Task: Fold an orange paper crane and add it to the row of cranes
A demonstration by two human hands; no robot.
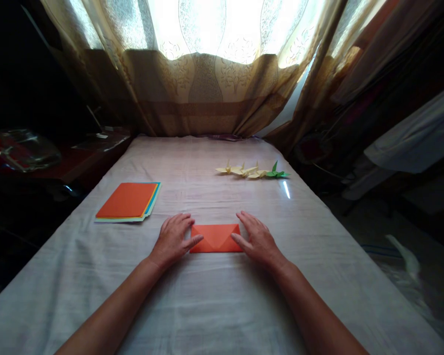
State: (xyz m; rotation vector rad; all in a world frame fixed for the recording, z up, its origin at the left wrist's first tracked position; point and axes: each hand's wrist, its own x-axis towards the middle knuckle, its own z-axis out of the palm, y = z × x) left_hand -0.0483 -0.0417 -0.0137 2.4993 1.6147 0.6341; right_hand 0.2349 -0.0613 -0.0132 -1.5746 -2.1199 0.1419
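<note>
Probably light and easily creased, the folded orange paper [216,238] suits holding at its short ends, where left hand [174,237] and right hand [258,239] rest loosely open

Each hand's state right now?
Left hand: open, thumb over the left end of the orange paper.
Right hand: open, thumb over the paper's right end.

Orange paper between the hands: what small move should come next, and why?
Perhaps press the creases of the orange paper flatter: diagonal fold lines show on it, and the left hand and right hand are at its two ends.
</note>
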